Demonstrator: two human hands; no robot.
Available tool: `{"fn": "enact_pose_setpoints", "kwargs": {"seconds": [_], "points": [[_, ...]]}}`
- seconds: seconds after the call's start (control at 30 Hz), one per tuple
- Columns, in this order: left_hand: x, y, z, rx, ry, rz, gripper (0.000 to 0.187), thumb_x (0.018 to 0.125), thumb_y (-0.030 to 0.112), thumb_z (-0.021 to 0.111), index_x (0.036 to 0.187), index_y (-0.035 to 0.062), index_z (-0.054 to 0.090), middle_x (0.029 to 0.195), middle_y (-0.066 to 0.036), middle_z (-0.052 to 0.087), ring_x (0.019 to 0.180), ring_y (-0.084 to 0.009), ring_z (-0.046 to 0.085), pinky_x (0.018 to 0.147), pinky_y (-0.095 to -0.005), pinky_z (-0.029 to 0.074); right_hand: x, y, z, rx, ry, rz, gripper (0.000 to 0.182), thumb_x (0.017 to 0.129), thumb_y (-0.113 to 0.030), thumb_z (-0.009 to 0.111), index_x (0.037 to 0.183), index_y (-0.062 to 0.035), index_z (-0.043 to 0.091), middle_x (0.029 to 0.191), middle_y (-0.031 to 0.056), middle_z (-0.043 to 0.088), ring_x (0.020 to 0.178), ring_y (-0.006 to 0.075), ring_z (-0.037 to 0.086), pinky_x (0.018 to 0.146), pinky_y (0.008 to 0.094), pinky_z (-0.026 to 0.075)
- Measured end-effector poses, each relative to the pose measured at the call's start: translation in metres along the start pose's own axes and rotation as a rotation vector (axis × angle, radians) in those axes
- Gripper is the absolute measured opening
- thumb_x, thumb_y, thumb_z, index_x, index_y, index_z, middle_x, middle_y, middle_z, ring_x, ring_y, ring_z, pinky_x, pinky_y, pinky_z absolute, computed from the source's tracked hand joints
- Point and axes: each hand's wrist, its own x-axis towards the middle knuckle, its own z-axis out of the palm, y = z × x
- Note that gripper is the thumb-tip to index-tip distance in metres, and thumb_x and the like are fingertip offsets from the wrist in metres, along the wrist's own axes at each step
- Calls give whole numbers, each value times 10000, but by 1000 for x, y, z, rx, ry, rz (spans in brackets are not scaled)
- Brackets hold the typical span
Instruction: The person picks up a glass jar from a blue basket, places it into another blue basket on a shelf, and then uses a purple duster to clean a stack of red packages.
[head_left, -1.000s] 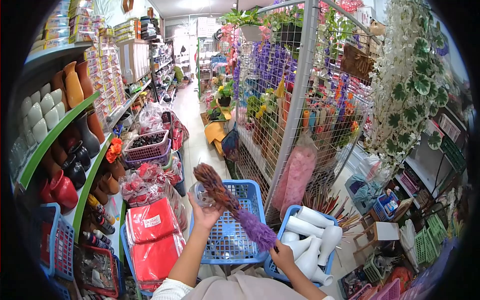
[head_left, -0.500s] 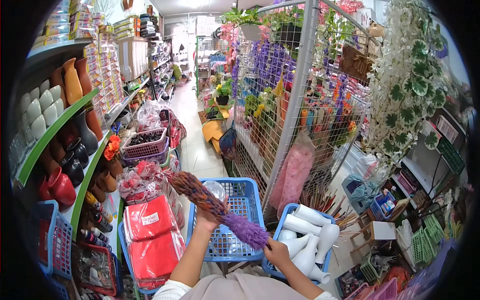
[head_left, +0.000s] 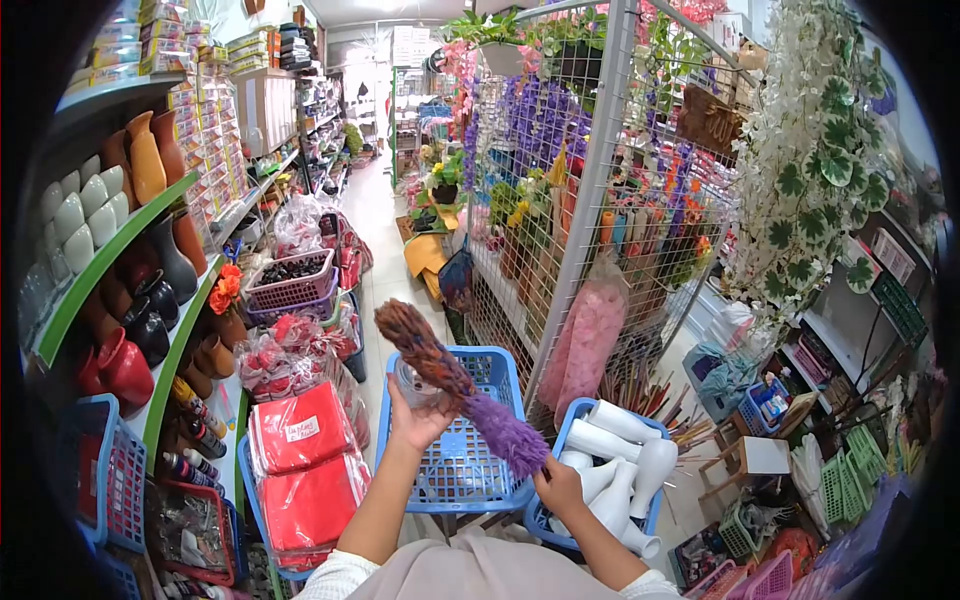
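Observation:
My left hand (head_left: 420,420) is wrapped around a clear round glass vessel (head_left: 411,384), partly hidden by the duster and my fingers. My right hand (head_left: 561,490) is closed at the purple end of a fluffy duster (head_left: 456,382), whose other end is brown and orange. The duster slants up to the left and lies against or just over the glass; contact is hard to tell. Below both hands is a blue plastic basket (head_left: 518,385) with a slatted bottom. Beside my right hand, a second blue basket (head_left: 664,508) holds several white vases (head_left: 652,470).
Red cloths in plastic packets (head_left: 310,515) fill a basket at the left. Pottery vases (head_left: 122,365) line the green-edged shelves. A wire mesh rack (head_left: 590,190) with artificial flowers stands ahead on the right, with a pink bagged item (head_left: 585,345) hanging on it. An aisle (head_left: 375,220) runs ahead.
The duster has shifted right, its brown end now higher and further right than before. My left hand and the glass have moved slightly; my right hand has shifted a little right and up.

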Motion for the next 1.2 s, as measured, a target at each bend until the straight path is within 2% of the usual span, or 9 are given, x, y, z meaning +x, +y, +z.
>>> {"fn": "enact_pose_setpoints", "kwargs": {"seconds": [0.1,0.2,0.27,0.37,0.5,0.6,0.63,0.77,1.2], "points": [[-4,5,9,250,-98,253,766,731,726,598,1188,112,564,1176,-127,615,1129,-339,545,921,-506,463,-15,19,3,-23,-11,-92,157,798,-180,616,911,-77,577,694,171,615,634,382,612,569,472,478],[-9,22,-3,15,-153,-6,501,844,582,571,1118,167,633,1042,-40,658,1102,-297,566,939,-472,449,-17,23,2,-22,-15,-73,152,790,-183,622,891,-79,579,695,172,616,632,381,614,570,471,479],[-18,7,34,13,222,119,500,848,591,562,1097,164,636,996,-41,655,1055,-276,583,926,-477,461,-16,26,3,-1,-7,3,148,784,-184,626,880,-82,580,691,170,616,630,378,616,570,467,482],[-2,18,-1,57,-128,215,762,761,758,532,1167,114,569,1090,-108,612,1022,-295,573,906,-463,483,-22,30,-4,-70,-21,-149,157,782,-191,628,895,-86,595,679,169,615,630,374,618,572,462,484],[-28,6,31,19,156,145,727,750,727,573,1142,115,594,1103,-115,618,1006,-308,588,914,-476,474,-15,26,-13,-74,-17,-76,162,787,-195,628,904,-86,602,672,165,615,631,376,615,566,459,481],[-24,14,10,93,-142,83,779,757,742,550,1201,102,552,1134,-126,593,1022,-310,576,910,-476,471,-17,23,-11,-46,-9,-78,149,791,-189,628,891,-83,596,675,161,617,630,373,614,563,455,480],[-19,10,9,281,-5,306,885,705,774,582,1256,89,489,1154,-154,575,1064,-325,570,947,-487,468,-17,24,-11,-52,-23,-105,147,791,-183,627,895,-83,598,676,161,618,630,374,614,564,455,480],[-38,10,13,73,172,132,949,683,794,580,1303,85,466,1255,-191,527,1092,-347,562,992,-514,436,-6,15,-9,-41,-27,-69,142,791,-174,625,892,-79,594,686,165,621,634,375,614,567,457,478],[-99,26,-44,169,134,206,934,717,779,564,1322,73,474,1214,-187,561,1060,-328,584,956,-480,456,78,24,55,-64,-77,-110,204,857,-213,597,921,-22,565,849,230,622,809,430,600,696,503,467]]}}
